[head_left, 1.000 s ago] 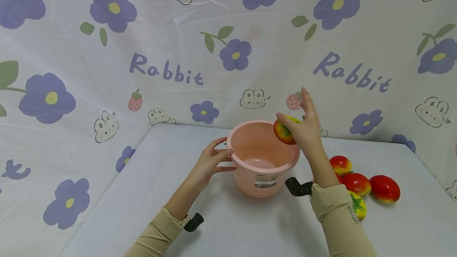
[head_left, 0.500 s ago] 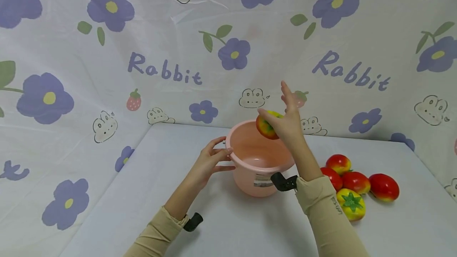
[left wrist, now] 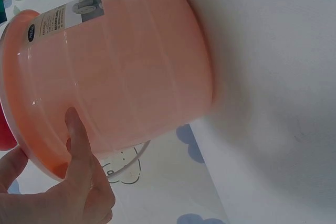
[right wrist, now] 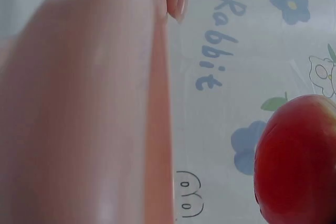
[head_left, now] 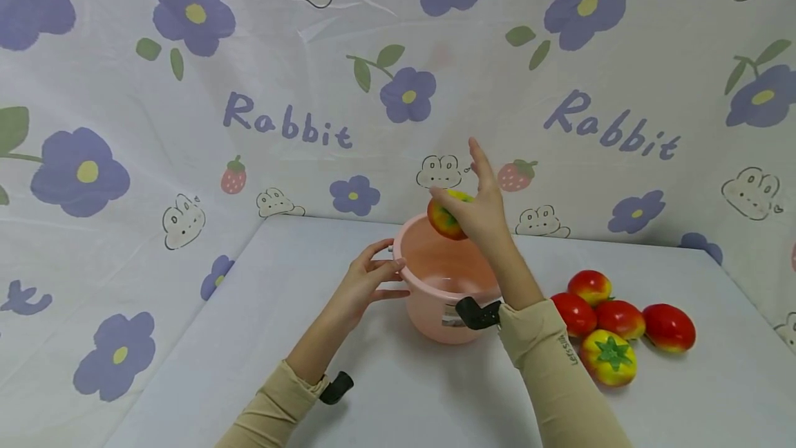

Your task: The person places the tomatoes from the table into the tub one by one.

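A pink plastic bucket (head_left: 423, 310) with a label stands upright on the white table. My left hand (head_left: 363, 285) holds its left rim, thumb at the edge and fingers against the outer wall; the left wrist view shows this grip on the bucket (left wrist: 131, 66) up close. Over the bucket's mouth, my right hand (head_left: 488, 216) grips a red and yellow tomato (head_left: 442, 222) with a green star-shaped top, its raised fingers pointing up. In the right wrist view the tomato (right wrist: 299, 166) appears at the right, beside the blurred bucket wall (right wrist: 79, 114).
Several more red and yellow tomatoes (head_left: 620, 319) lie grouped on the table, right of the bucket and close to my right sleeve (head_left: 553, 358). A white cloth (head_left: 298, 54) with purple flowers and "Rabbit" lettering hangs behind the table (head_left: 298, 254).
My right hand has carried the tomato left, from the bucket's right rim to over its mouth. The left hand and bucket stay in place.
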Motion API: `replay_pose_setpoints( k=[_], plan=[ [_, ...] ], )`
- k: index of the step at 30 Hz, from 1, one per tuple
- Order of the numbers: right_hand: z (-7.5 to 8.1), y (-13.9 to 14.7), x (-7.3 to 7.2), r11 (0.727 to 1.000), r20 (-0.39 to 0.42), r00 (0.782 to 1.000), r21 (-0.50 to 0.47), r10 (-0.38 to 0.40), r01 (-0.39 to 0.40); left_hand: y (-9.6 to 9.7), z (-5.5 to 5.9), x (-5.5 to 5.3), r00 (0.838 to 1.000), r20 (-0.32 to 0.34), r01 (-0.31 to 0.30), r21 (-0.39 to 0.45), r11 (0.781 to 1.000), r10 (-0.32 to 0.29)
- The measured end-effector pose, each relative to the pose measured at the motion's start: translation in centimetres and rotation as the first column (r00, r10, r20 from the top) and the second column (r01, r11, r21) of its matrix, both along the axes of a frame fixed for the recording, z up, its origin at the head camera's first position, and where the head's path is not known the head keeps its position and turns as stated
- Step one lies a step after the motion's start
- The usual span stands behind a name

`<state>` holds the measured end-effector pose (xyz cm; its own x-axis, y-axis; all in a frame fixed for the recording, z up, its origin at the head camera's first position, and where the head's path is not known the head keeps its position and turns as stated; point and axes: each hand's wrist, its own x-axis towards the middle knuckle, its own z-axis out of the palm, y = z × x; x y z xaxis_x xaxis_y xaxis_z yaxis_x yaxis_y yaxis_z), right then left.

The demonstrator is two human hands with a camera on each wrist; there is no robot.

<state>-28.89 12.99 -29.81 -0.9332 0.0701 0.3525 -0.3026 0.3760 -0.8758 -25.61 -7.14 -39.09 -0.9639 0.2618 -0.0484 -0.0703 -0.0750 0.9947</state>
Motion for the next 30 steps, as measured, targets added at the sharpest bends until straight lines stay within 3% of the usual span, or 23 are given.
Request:
replay_pose_setpoints(
  k=[15,30],
  plan=[
    [0.6,-2.1,-0.1,0.999,0.015,0.999,-0.004,0.036,-0.036,0.0,0.1,-0.1,1.0,0.007,0.002,-0.018,1.0,-0.001],
    [0.2,-4.1,-0.4,0.998,0.047,0.997,-0.014,0.055,-0.054,0.0,0.3,0.1,1.0,0.014,0.014,-0.025,1.0,-0.013]
  ],
)
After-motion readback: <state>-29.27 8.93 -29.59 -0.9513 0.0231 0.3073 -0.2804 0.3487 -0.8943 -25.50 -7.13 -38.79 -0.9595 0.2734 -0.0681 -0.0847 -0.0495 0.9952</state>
